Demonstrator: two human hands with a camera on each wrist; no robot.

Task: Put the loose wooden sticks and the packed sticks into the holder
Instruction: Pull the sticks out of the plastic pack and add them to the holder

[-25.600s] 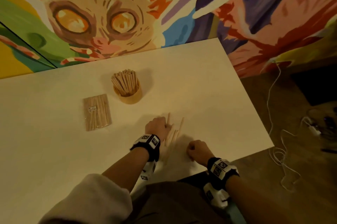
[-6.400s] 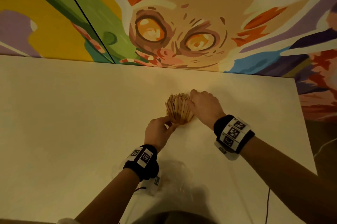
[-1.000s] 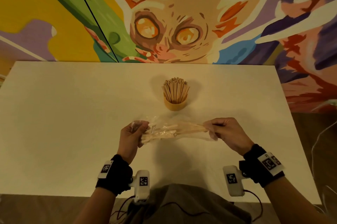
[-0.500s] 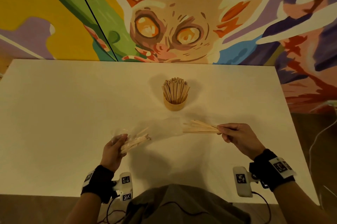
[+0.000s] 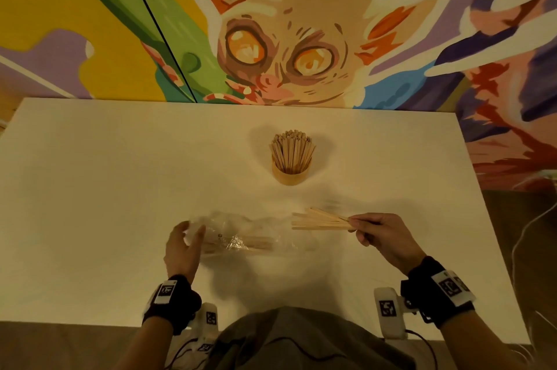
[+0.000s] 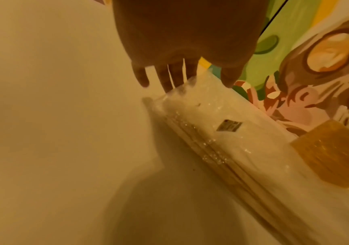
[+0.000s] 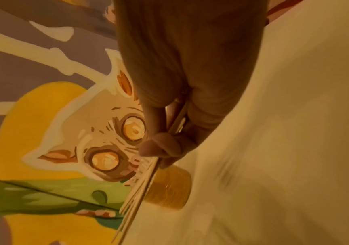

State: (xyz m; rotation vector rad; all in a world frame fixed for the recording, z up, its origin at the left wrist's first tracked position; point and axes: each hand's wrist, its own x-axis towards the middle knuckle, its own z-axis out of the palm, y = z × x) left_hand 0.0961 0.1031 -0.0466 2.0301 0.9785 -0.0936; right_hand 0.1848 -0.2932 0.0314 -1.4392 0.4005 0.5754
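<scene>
A round wooden holder (image 5: 290, 174) stands mid-table, packed with upright sticks (image 5: 291, 151). My right hand (image 5: 353, 223) pinches a small fanned bundle of loose sticks (image 5: 319, 220) by one end, level above the table, in front of and right of the holder. The right wrist view shows the same bundle (image 7: 142, 182) between thumb and fingers, with the holder (image 7: 169, 190) beyond. A clear plastic bag (image 5: 241, 238) with a few sticks inside lies on the table. My left hand (image 5: 193, 229) hovers at the bag's left end, fingers straight (image 6: 169, 77) over the bag (image 6: 222, 132).
The white table (image 5: 105, 188) ends at a painted mural wall (image 5: 271, 38) behind the holder. Its right edge drops to a floor with a white cable (image 5: 530, 234). Wrist cameras and cables hang near the front edge.
My left hand has let the bag with its remaining sticks down onto the table and straightened its fingers. The right hand still holds the pulled-out bundle in about the same place.
</scene>
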